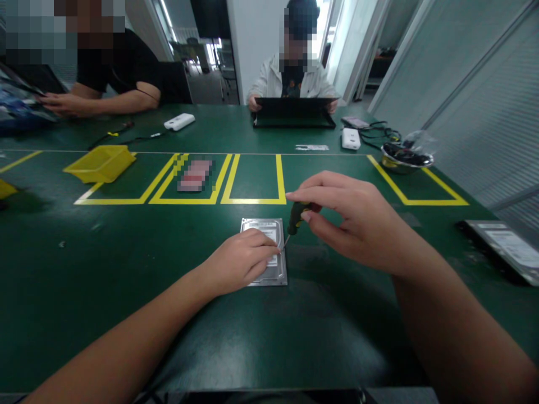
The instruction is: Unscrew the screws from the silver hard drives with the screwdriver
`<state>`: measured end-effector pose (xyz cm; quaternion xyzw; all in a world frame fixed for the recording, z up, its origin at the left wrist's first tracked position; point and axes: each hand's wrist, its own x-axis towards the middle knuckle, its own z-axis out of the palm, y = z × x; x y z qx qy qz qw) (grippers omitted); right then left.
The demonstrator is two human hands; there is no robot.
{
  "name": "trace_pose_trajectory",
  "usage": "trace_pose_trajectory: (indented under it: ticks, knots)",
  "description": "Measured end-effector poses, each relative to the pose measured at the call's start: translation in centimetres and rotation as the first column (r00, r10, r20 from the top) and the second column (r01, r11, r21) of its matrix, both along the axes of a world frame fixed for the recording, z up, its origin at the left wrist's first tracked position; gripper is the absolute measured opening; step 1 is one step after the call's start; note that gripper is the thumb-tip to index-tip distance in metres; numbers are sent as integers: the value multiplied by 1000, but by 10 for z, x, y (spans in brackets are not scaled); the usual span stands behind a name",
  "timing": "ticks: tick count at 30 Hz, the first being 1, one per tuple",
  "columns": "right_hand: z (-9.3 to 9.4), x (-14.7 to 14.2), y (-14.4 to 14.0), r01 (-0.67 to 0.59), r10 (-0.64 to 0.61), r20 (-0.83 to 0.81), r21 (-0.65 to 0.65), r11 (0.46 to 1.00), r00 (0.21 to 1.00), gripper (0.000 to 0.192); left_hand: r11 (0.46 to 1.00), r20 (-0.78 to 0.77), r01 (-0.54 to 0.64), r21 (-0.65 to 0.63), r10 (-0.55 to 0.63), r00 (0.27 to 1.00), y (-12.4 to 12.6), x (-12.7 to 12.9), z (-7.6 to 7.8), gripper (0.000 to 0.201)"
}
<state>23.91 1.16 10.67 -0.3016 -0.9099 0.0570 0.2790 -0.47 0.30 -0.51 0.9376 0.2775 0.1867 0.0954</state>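
Unscrewing step: left hand (244, 259) flat, steadying hard drive (264, 252); right hand (349, 221) fingers pinched around screwdriver (296, 219), tip at drive's right edge; next needs firm seating

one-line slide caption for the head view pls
Left hand steadies a hard drive on the green table while the right hand holds a screwdriver tip-down on it.

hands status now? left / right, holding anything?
Left hand: flat on the hard drive, pressing it to the table, not gripping.
Right hand: closed on a screwdriver, tip at the drive's right edge.
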Motion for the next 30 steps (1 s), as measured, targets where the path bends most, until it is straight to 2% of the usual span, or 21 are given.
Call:
trace_pose_trajectory:
  ticks: [9,16,25,28,30]
  knots:
    - [-6,-3,4,86,-87,6,79,993,996,14,1000,-2,4,-7,-4,1000,1,2,0,32]
    - [-13,-6,7,171,-166,-42,137,976,985,21,1000,-6,3,-7,-3,1000,0,3,1,32]
    - [-23,-10,7,325,-317,-73,251,912,946,32,1000,-7,4,3,-4,1000,0,4,1,31]
    - [-24,-11,7,331,-323,-74,263,906,944,31,1000,-14,1,1,-1,1000,0,4,1,30]
    - [-22,-11,7,294,-287,-65,241,925,956,26,1000,-19,0,0,0,1000,-1,4,2,30]
